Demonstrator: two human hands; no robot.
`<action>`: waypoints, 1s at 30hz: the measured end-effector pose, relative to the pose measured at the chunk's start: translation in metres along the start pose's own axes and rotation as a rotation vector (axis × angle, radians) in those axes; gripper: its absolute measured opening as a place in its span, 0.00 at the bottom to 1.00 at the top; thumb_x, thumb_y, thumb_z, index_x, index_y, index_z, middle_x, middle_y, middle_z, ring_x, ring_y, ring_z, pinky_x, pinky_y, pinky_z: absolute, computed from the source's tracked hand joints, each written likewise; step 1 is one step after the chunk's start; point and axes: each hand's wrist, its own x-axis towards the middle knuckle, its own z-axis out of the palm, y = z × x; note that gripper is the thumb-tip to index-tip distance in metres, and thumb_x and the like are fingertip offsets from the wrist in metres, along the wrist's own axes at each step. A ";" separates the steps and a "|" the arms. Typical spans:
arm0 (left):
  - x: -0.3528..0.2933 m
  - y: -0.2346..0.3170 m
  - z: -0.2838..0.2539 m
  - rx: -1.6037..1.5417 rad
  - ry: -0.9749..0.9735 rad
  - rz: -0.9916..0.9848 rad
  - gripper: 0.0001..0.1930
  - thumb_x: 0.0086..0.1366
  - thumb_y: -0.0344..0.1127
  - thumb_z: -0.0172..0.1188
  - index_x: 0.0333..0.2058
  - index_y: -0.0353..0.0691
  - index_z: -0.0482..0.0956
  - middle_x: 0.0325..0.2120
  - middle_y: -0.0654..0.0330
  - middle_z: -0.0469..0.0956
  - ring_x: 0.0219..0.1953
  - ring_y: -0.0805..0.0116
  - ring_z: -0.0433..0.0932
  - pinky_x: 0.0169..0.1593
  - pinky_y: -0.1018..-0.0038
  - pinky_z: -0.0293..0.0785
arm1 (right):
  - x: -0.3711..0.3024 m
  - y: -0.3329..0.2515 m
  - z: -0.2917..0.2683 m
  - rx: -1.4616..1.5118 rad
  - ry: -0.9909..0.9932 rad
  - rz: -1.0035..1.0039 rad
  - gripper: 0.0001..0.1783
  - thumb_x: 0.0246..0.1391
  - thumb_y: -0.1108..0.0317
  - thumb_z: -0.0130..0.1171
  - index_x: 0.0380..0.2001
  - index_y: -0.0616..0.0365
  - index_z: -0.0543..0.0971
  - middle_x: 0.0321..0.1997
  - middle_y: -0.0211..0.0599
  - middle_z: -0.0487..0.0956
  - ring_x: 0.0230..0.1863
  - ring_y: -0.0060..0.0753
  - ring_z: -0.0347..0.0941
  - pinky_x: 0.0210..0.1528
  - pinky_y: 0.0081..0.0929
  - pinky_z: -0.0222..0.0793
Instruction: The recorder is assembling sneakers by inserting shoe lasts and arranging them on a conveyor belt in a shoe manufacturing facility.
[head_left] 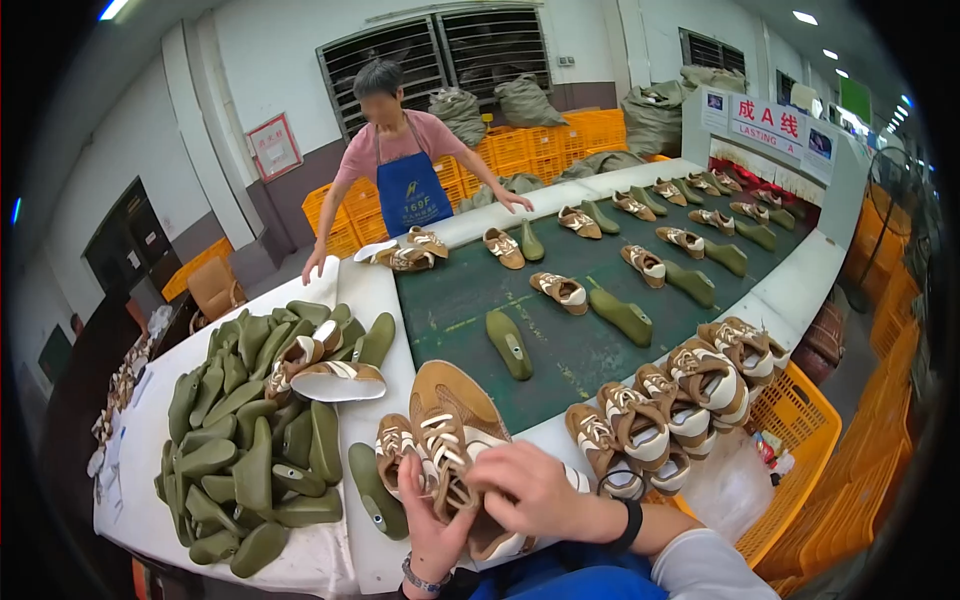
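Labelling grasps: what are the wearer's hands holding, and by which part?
The left hand and right hand hold a brown shoe at its laced opening; exact finger contacts are partly hidden.

Brown lace-up shoe (453,392) w/ wht. laces & side stripes, lower ctr. — toe up & fwd., ankle opening toward wearer, heel partly hidden. Toe plain, rounded — lighter mid-panel.

barred window (490,50) = landmark | white wall (265,60): around it | dark wall band (277,203): below it | red-framed notice (273,147): its lower left | dark door (122,228), brown chair (216,293): farther left | smaller window (712,52), lit ceiling lamp (805,18): its right
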 end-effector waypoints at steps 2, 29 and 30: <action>-0.005 -0.006 -0.002 -0.025 0.037 -0.059 0.42 0.52 0.25 0.61 0.62 0.31 0.46 0.58 0.46 0.57 0.57 0.57 0.64 0.56 0.68 0.65 | -0.009 -0.003 0.006 -0.045 -0.038 -0.111 0.15 0.43 0.70 0.59 0.39 0.55 0.77 0.40 0.35 0.74 0.35 0.40 0.70 0.37 0.32 0.69; -0.021 -0.134 -0.161 1.267 0.162 -0.529 0.32 0.54 0.38 0.60 0.57 0.52 0.58 0.28 0.42 0.77 0.33 0.44 0.76 0.36 0.55 0.71 | -0.117 0.061 -0.177 0.536 1.122 0.709 0.22 0.61 0.49 0.45 0.50 0.52 0.69 0.37 0.24 0.77 0.27 0.17 0.68 0.19 0.16 0.55; -0.024 -0.139 -0.172 1.226 0.174 -0.464 0.30 0.54 0.38 0.60 0.56 0.50 0.60 0.27 0.42 0.77 0.33 0.43 0.76 0.36 0.55 0.71 | -0.116 0.059 -0.174 0.578 1.074 0.716 0.23 0.61 0.51 0.45 0.52 0.55 0.67 0.44 0.27 0.76 0.37 0.20 0.72 0.28 0.19 0.65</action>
